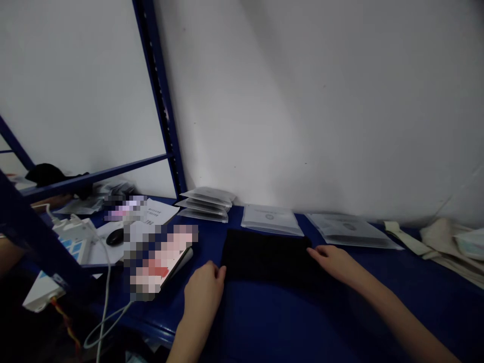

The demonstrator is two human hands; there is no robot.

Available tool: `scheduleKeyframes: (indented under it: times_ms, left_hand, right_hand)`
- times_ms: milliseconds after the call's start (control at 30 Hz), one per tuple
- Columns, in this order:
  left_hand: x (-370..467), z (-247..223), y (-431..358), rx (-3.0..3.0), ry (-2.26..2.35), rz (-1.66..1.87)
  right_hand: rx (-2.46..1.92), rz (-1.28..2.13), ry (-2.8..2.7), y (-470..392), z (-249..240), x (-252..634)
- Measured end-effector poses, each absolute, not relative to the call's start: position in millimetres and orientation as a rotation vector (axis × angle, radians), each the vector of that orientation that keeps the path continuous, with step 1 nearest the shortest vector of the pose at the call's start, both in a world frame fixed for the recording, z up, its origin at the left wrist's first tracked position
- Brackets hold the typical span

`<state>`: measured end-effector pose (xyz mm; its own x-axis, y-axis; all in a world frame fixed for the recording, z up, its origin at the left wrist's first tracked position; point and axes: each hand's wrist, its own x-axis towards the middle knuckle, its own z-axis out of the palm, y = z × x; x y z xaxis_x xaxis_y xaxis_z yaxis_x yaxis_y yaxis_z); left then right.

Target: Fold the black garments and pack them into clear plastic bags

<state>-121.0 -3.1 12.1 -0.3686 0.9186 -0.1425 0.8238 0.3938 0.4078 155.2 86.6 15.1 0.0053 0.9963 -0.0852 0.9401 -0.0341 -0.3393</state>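
A folded piece of black cloth [266, 256] lies flat on the blue tabletop [260, 322] in front of me. My left hand [204, 286] is closed at its lower left edge, fingers curled and thumb against the side. At the upper right corner, my right hand [331, 258] pinches the fabric between thumb and fingers. Just behind the cloth lies a clear plastic packet [270, 218] with a round printed mark. The exact kind of garment cannot be made out.
A stack of plastic packets [207, 204] and another packet [351, 231] lie along the wall. Left are a propped phone [162, 264], a white cable [108, 297], a mouse [115, 237], a power strip [43, 292] and a blue post [41, 242]. Beige fabric [438, 242] lies right.
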Motion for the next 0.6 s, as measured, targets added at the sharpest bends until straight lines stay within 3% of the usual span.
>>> scheduleKeyframes:
  times_ms: [300, 600]
  left_hand:
    - [-115.0, 12.2, -12.8, 1.504, 2.425, 0.435]
    - [-108.0, -2.4, -18.2, 1.535, 2.357, 1.020]
  right_hand:
    - [-2.023, 0.476, -2.055, 85.2, 12.2, 154.8]
    - [-2.008, 0.476, -2.087, 80.3, 16.4, 150.1]
